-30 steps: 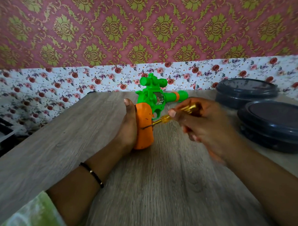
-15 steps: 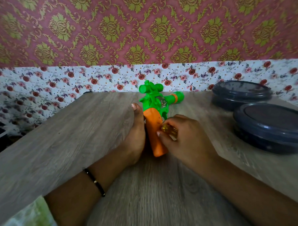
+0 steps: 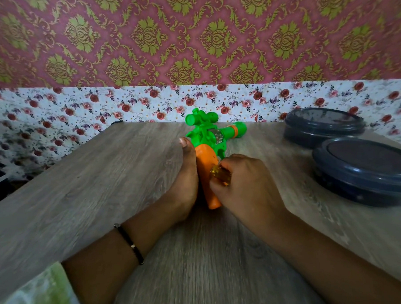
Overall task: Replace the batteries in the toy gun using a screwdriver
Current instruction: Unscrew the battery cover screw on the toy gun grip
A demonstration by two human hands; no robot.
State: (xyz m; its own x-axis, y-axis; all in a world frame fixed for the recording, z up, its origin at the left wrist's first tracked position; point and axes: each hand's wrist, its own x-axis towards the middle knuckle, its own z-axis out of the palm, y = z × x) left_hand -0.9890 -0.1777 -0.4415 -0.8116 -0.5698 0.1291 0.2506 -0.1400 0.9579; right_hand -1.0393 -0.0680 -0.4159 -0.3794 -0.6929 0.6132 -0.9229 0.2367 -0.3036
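Clearly the weak point is the screw. The gun (image 3: 208, 140) lies on the table (image 3: 105, 189) near its middle, orange grip (image 3: 206, 172) pointing toward the person and green barrel pointing away to the right. The left hand (image 3: 184, 182) rests flat against the grip's left side, thumb stretched up along it; the other fingers are hidden behind, so I cannot tell whether they wrap round it. The right hand (image 3: 244, 186) is curled tight round the yellow screwdriver (image 3: 220, 175), only its clear handle showing between the fingers, pressed against the grip's right side. The tip is hidden, so I cannot tell whether it sits in a screw head.

If the tip is not seated square, a turn will likely cam it out and chew the small head, or skate across the soft plastic and scar it. Pushing sideways into the grip could also roll the gun over, since it is braced by an open palm rather than a firm hold. A slipping blade would travel toward the left palm just beyond the grip. Once loose, the screw could drop and roll off unseen. Two dark lidded tubs (image 3: 363, 169) sit well apart on the right, clear of the work.
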